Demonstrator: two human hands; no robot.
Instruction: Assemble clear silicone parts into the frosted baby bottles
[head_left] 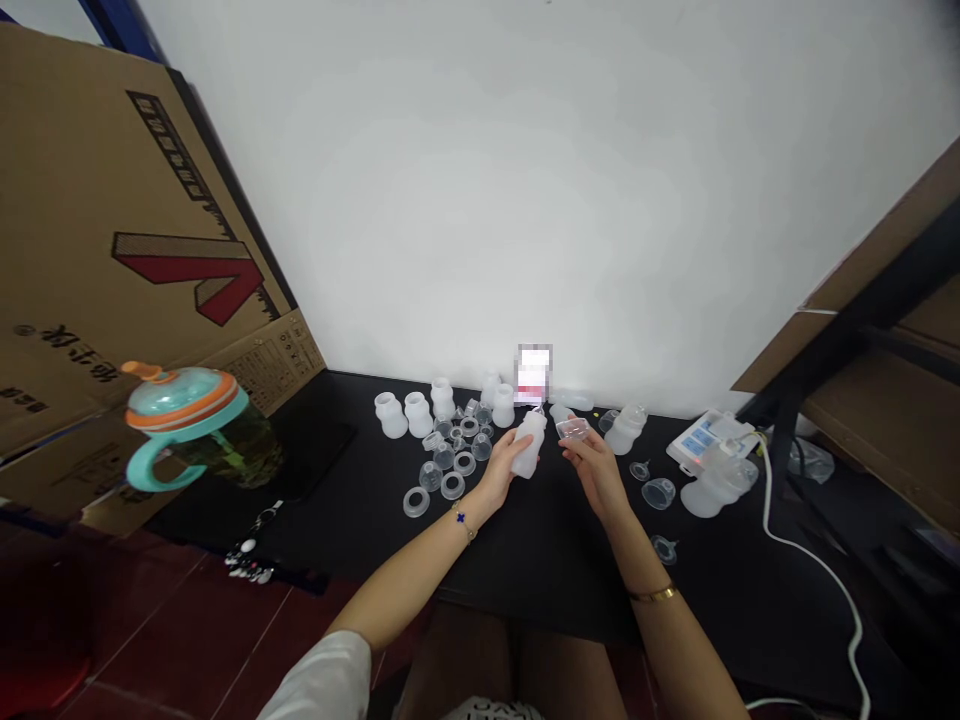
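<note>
My left hand (501, 468) is closed around a white translucent baby bottle (529, 446), tilted with its neck pointing away from me. To its right, my right hand (596, 465) pinches a small clear plastic piece (572, 429), apart from the bottle; its exact kind is hard to make out. Left of the held bottle lie several clear rings (416, 502) and clear domed caps (430, 476). Behind them stand several white bottle bodies (391, 415) without tops. On the right are a capped bottle (626, 429) and clear funnel-shaped pieces (659, 493).
A teal and orange lidded jug (202, 425) stands at the left before a large cardboard box (112, 250). A blurred bright screen (533, 374) leans on the wall. At right are a white device box (701, 440) and a white cable (806, 560).
</note>
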